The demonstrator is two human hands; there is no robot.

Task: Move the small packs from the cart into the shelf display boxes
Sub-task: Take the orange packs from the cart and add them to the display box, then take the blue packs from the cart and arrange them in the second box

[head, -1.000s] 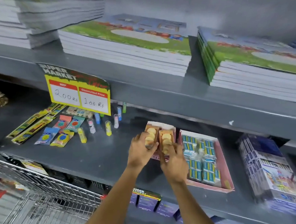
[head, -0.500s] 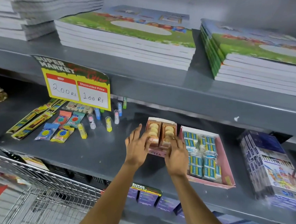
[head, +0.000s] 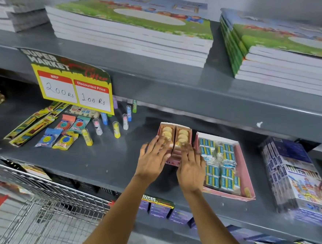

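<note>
Two small brown packs of round yellow pieces, the left pack and the right pack, lie side by side in a small pink display box on the grey middle shelf. My left hand rests flat on the left pack with its fingers spread. My right hand lies with straight fingers on the near end of the right pack. Neither hand grips anything. The wire cart is at the lower left; I see no packs in its visible part.
A larger pink box of blue-and-yellow packs sits right of my hands. Wrapped colour-pencil boxes stand further right. Loose erasers and small tubes lie to the left under a yellow price sign. Book stacks fill the upper shelf.
My hands carried the two brown packs forward and set them into the small pink box, then let go. They now lie flat on the packs.
</note>
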